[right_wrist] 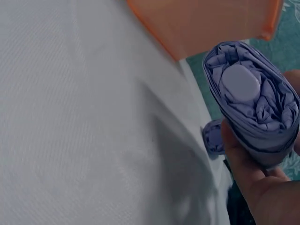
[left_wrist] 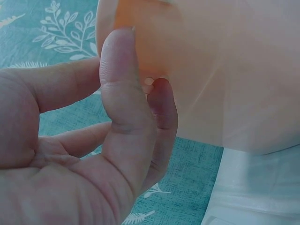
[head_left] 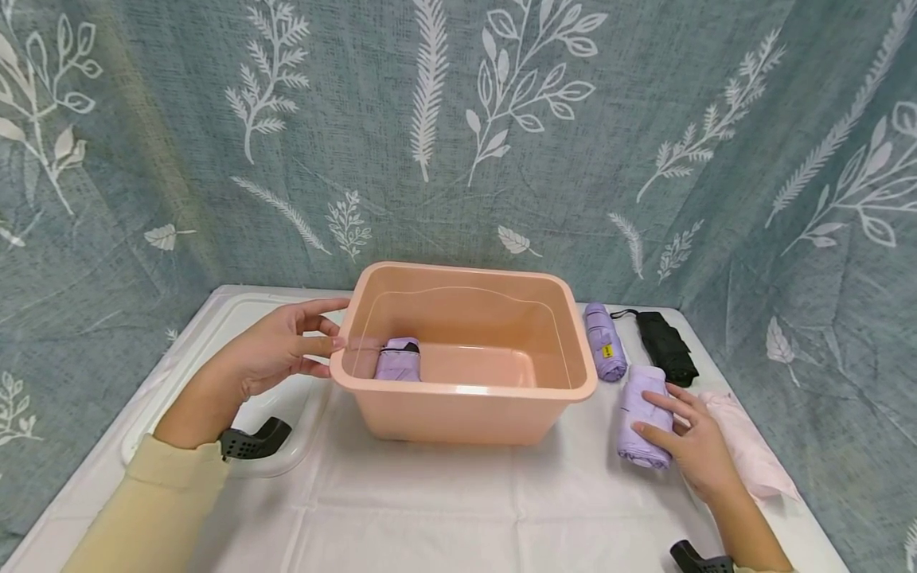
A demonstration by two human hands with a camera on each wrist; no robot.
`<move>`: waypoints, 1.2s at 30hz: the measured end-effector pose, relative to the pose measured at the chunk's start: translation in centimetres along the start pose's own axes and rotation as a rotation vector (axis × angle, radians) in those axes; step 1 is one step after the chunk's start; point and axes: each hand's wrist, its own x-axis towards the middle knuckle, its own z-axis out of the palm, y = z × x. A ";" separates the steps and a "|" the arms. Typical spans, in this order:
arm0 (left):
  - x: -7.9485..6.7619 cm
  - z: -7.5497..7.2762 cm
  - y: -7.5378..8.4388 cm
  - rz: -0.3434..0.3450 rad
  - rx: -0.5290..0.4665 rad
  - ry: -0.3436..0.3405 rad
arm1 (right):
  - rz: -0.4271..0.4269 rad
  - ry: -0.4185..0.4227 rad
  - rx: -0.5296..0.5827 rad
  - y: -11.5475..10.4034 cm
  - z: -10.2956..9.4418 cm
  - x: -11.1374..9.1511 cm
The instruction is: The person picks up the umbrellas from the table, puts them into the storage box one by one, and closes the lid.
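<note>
A peach plastic basin (head_left: 458,414) stands mid-table, a purple folded umbrella (head_left: 398,362) with a black strap inside it at the left. My left hand (head_left: 282,346) is at the basin's left side, thumb and fingertips touching the outside of the rim; the left wrist view shows the thumb (left_wrist: 123,70) lying against the basin wall. With my right hand (head_left: 691,446) I grip another folded purple umbrella (head_left: 641,418), thumb on one side and fingers on the other. Its round end cap (right_wrist: 241,83) and bunched fabric face the right wrist camera.
Right of the basin lie a purple folded umbrella (head_left: 605,342) with a yellow tag and a black folded umbrella (head_left: 666,348) with a wrist loop. A pale pink folded item (head_left: 748,450) lies along the right edge. A white tray or lid (head_left: 286,454) lies at left. Patterned curtains surround the table.
</note>
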 end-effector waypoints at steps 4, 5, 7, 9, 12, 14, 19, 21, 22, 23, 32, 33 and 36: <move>-0.1 0.0 0.1 -0.002 0.002 0.000 | -0.019 0.018 0.090 -0.3 0.3 0.1; -0.1 0.0 0.1 -0.005 0.002 0.002 | -0.026 0.030 0.087 -0.4 0.4 0.1; -0.1 0.0 0.2 -0.008 0.007 0.007 | -0.036 0.055 0.092 -0.7 0.5 0.1; -0.2 0.0 0.3 -0.008 0.012 0.011 | -0.038 0.085 0.097 -1.0 0.7 0.2; -0.2 0.0 0.3 -0.007 0.017 0.014 | -0.031 0.125 0.129 -1.3 0.9 0.2; -0.2 0.0 0.4 -0.006 0.018 0.014 | -0.027 0.150 0.137 -1.5 1.1 0.3; -0.1 0.0 0.3 -0.011 0.016 0.018 | -0.030 0.192 0.147 -2.1 1.3 0.5; -0.1 0.0 0.3 -0.012 0.017 0.019 | -0.036 0.204 0.145 -2.2 1.4 0.5; -0.1 0.0 0.3 -0.010 0.019 0.017 | -0.038 0.208 0.142 -2.3 1.4 0.5; -0.1 0.0 0.3 -0.009 0.020 0.016 | -0.043 0.208 0.150 -2.4 1.4 0.6; -0.1 0.0 0.3 -0.009 0.021 0.014 | -0.045 0.141 0.217 -3.7 1.2 0.7; -0.1 0.0 0.3 -0.009 0.021 0.013 | -0.046 0.130 0.222 -3.8 1.2 0.6; 0.0 0.1 0.3 -0.012 0.022 0.011 | -0.064 0.083 0.286 -4.0 1.2 0.6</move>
